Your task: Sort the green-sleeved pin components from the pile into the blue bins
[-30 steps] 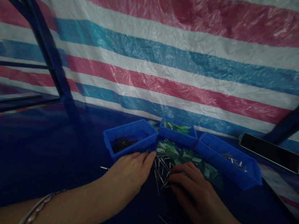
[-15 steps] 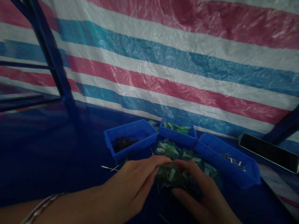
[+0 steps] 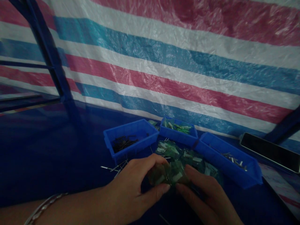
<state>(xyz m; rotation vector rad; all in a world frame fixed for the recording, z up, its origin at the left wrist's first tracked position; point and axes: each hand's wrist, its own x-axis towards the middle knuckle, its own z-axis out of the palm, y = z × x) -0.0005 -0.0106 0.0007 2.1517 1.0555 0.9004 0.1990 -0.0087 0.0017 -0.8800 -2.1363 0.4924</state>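
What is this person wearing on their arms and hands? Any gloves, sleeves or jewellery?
No gloves: both the left hand and the right hand are bare, and no sleeves show on either forearm. The left wrist carries a thin silver-coloured metal bangle, seemingly of several slim bands. No rings or markings can be made out in the dim light.

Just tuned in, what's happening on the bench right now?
A person's left hand and right hand together hold a small clear bag of green parts just above the dark blue table. More such bags lie piled behind it, and loose metal pins are scattered to the left. Three blue bins stand beyond: one with black parts, one with green parts, one with metal pins. A phone lies at the right.
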